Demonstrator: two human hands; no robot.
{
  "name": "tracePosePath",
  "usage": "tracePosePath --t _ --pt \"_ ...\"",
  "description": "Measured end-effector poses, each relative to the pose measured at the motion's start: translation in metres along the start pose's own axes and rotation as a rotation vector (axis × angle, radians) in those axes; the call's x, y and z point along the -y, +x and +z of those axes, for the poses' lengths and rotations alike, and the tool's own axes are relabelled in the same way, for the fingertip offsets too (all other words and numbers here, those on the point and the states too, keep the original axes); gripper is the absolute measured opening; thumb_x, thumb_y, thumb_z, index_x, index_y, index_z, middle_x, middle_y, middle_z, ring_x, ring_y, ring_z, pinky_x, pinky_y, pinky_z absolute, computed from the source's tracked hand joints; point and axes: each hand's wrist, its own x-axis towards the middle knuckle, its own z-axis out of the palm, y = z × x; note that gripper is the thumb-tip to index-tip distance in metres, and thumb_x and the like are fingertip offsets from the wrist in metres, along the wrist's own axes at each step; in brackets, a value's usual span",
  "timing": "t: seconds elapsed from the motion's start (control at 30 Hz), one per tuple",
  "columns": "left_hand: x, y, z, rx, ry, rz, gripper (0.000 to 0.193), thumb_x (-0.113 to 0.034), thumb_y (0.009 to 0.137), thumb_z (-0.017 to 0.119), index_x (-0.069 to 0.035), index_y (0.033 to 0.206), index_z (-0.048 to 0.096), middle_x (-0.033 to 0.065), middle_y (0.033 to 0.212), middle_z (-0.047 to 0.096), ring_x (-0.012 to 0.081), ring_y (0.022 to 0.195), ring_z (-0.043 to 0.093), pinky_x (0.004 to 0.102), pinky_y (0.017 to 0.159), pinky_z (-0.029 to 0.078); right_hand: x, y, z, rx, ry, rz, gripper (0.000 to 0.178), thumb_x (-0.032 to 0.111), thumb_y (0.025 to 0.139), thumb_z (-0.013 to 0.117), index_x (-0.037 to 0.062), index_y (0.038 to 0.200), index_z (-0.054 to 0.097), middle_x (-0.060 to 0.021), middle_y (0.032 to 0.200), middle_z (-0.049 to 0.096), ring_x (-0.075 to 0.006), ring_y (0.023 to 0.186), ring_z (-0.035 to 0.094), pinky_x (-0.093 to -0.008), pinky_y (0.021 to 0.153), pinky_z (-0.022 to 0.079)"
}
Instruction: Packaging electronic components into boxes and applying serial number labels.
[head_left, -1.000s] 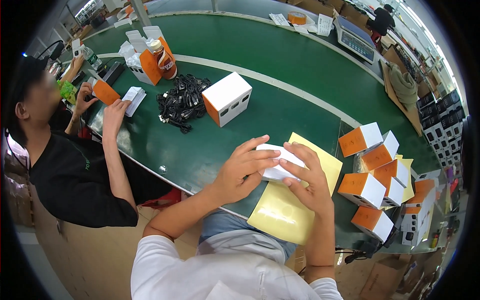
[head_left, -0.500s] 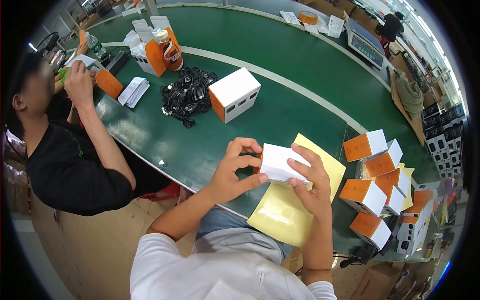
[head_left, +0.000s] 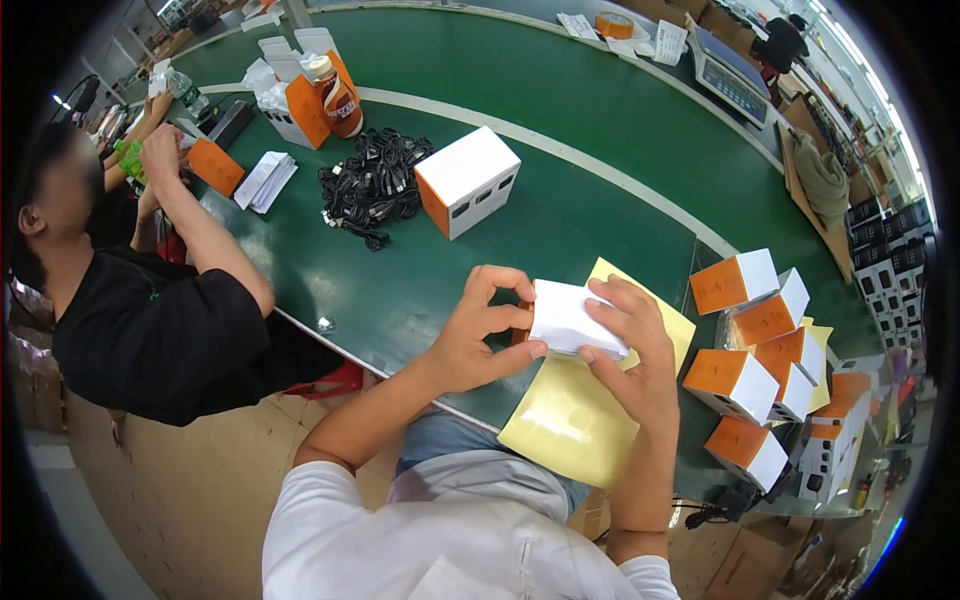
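Between my two hands is a small white and orange cardboard box, its white side turned up, above the green table. My left hand grips the orange end with curled fingers and thumb. At the other end my right hand has fingers on the white top and the thumb on the near edge. Beneath the box and my right hand lies a glossy yellow sheet. Beyond my hands stands a closed white and orange box, next to a heap of black cables.
Several white and orange boxes cluster at the right. A folded paper stack, an open box and a brown bottle stand farther left. A co-worker in a black shirt sits at the left. A scale is at the back.
Both hands still hold the box, which sits slightly farther right in the picture. The co-worker's hand at the left has lowered a little.
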Motion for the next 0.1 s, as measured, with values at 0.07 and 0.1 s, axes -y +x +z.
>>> tracePosePath --t 0.07,0.1 --pt "0.009 -0.002 -0.003 0.018 0.028 0.064 0.022 -0.021 0.079 0.086 -0.009 0.091 0.073 0.0084 0.123 0.054 0.0259 0.117 0.047 0.0413 0.103 0.036 0.003 0.004 -0.006 0.062 0.014 0.029 0.046 0.008 0.078 0.079 0.0114 0.123 0.072 -0.0133 0.141 0.062 -0.0375 0.132 0.054 -0.0485 0.110 0.042" --pt "0.015 0.000 -0.005 0.036 0.049 0.133 0.023 -0.023 0.080 0.086 -0.010 0.093 0.073 0.0091 0.124 0.053 0.0255 0.119 0.046 0.0428 0.104 0.034 0.003 0.005 -0.011 0.122 0.019 0.058 0.049 0.009 0.077 0.080 0.0124 0.125 0.071 -0.0138 0.142 0.061 -0.0374 0.134 0.052 -0.0490 0.112 0.041"
